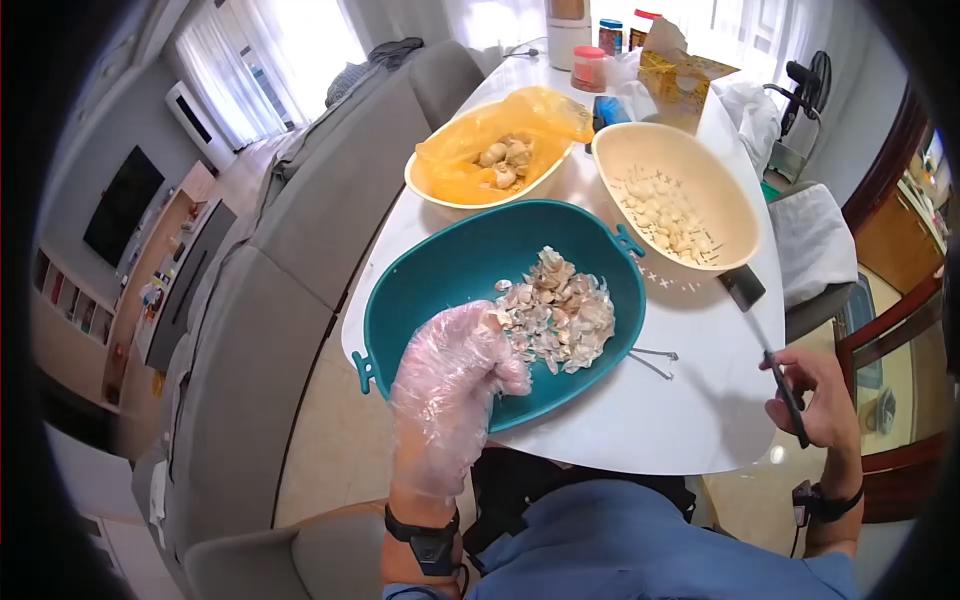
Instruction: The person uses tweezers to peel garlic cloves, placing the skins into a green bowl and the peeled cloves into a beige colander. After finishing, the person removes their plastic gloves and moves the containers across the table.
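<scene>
My left hand (455, 355), in a clear plastic glove, is over the teal basin (430, 280) with its fingers curled together. What the fingers pinch, if anything, I cannot tell. Right beside them in the basin lies a heap of garlic skins (565, 315). Out past the table's right edge, my right hand (818, 395) grips a knife by its black handle (788, 405), the blade pointing up and away over the tabletop. Peeled garlic cloves (665, 215) lie in a cream drain basket (700, 155) behind. Whole garlic bulbs (508, 158) sit in a yellow plastic bag (545, 108) in another cream basin (430, 192).
A thin two-pronged metal piece (655, 360) lies on the white table (690, 420) right of the basin. Jars (589, 70) and an opened cardboard box (680, 85) stand at the far end. A grey sofa (310, 220) runs along the left; a chair (812, 250) is at the right.
</scene>
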{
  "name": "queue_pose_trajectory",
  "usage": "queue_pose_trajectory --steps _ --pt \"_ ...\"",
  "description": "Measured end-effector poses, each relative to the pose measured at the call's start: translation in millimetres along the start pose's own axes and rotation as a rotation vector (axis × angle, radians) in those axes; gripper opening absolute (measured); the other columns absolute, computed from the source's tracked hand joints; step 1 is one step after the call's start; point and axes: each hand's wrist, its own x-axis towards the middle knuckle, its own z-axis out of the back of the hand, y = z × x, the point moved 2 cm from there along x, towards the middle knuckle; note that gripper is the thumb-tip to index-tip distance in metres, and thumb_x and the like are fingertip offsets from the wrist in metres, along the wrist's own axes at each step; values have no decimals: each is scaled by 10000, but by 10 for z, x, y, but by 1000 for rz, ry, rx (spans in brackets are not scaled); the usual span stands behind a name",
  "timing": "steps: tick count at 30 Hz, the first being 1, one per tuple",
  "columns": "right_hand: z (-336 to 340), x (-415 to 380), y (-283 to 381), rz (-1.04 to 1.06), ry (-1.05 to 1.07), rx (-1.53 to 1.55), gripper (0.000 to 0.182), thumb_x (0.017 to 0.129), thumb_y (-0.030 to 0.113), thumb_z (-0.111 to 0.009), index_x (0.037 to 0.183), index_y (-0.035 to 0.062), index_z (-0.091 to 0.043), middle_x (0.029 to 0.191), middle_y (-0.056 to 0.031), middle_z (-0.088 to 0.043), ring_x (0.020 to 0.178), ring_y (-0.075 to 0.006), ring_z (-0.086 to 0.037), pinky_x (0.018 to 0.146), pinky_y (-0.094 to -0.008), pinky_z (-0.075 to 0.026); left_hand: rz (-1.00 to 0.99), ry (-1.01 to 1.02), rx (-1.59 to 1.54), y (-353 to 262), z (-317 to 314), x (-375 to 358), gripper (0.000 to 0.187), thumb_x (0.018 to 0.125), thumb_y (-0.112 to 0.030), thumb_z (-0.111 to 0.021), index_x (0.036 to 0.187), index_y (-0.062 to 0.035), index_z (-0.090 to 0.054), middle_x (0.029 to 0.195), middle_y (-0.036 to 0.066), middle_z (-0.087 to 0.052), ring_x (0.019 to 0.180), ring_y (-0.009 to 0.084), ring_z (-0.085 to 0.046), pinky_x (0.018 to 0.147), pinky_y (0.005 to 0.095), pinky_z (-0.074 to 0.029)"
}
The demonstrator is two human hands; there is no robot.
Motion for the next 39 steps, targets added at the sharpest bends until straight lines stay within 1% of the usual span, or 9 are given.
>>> queue_pose_trajectory --steps 2,7,14,18,23,27,29,33,39 --pt "-14 -49 367 171 -177 147 513 749 12 -712 1261 45 -704 634 7 -590 538 -106 -575 619 -254 -489 -6 -97 -92 36 -48 -6 313 1045 -120 -661 1276 81 -594 899 92 -628 842 180 -622 807 323 -529" --pt "-389 426 844 561 -239 107 607 747 21 -729 1347 94 -671 974 -126 -670 835 -280 -672 742 -351 -548 -14 3 -67 32 -186 -35 332 1061 -106 -624 1318 97 -569 915 97 -628 834 177 -606 802 320 -516" --pt "-609 772 1188 745 -187 10 553 790 157 -799 1330 130 -680 886 -144 -628 830 -325 -657 747 -427 -534 -24 69 -157 87 -158 -116 393 1065 -89 -602 1393 113 -523 986 106 -633 870 177 -601 805 304 -511" --pt "-656 773 1255 731 -168 47 570 803 255 -858 1331 134 -681 887 -145 -626 829 -330 -657 745 -427 -533 -7 21 -168 105 -157 -127 403 1058 -72 -606 1403 115 -515 1017 111 -636 891 181 -607 819 302 -519" --pt "-740 757 1265 711 -118 99 623 796 337 -899 1328 100 -678 916 -147 -635 835 -327 -660 736 -418 -532 -294 117 484 71 -177 -145 367 1034 8 -578 1380 114 -519 1047 124 -649 871 182 -624 815 317 -534" --pt "-809 744 1268 696 -107 147 634 792 345 -903 1328 92 -678 897 -139 -636 789 -305 -657 714 -407 -531 -309 114 432 64 -185 -165 336 1018 29 -585 1341 110 -534 1018 132 -654 844 178 -626 803 324 -534" --pt "-838 710 1259 650 -56 168 645 800 371 -904 1329 83 -675 839 -111 -624 733 -268 -643 688 -389 -529 1 14 -165 50 -212 -149 342 1006 27 -620 1323 112 -523 977 137 -656 829 180 -624 791 339 -545" --pt "-824 583 1285 584 64 228 672 811 402 -903 1330 44 -670 784 -90 -630 701 -244 -644 667 -372 -525 -35 -26 -94 77 -268 -221 318 990 12 -657 1269 89 -525 934 136 -656 823 185 -630 767 347 -551" --pt "-798 431 1315 237 442 532 692 911 423 -849 1404 -9 -628 762 -23 -634 721 -68 -559 672 -251 -469 -56 -156 67 -15 -335 -224 233 973 -17 -684 1149 50 -546 887 115 -653 765 178 -640 715 327 -533"
